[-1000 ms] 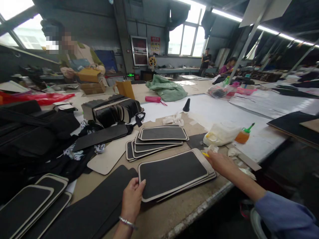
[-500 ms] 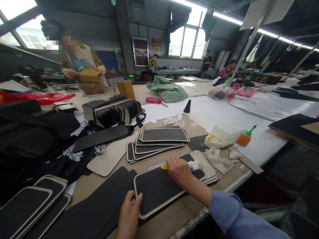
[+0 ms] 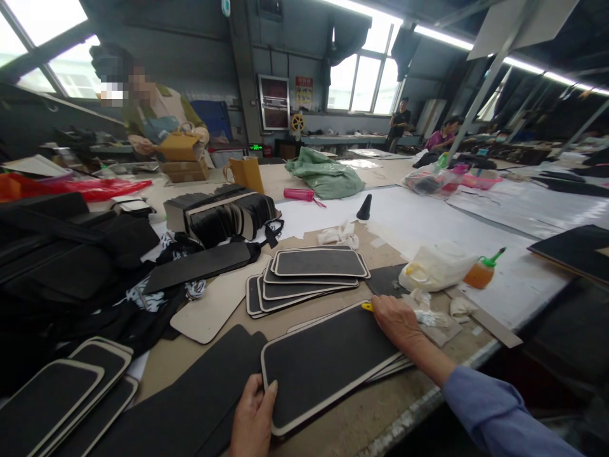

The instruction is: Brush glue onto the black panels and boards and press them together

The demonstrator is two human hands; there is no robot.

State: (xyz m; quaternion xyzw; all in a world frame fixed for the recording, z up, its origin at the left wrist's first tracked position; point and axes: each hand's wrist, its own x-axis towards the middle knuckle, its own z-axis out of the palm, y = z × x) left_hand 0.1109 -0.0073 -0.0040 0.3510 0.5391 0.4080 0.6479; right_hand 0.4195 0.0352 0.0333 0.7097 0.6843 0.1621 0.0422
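Observation:
A dark rectangular panel with rounded corners and a pale border lies on top of similar panels at the table's front. My left hand grips its near left edge, thumb on top; the other fingers are partly hidden. Over the panel's far right end, my right hand is closed around a brush. Its yellow handle end sticks out to the left, and its whitish bristles show to the right of the hand. Just behind lies a stack of bordered panels.
More bordered panels and long dark pieces lie at left. To the right are a whitish plastic jug, an orange bottle with a green cap and crumpled cloth. A black cone stands behind. A co-worker handles a tan bag.
My right hand has moved right with the brush, from the panel's middle to its far right end. My left hand stays at the left edge. The view has shifted slightly.

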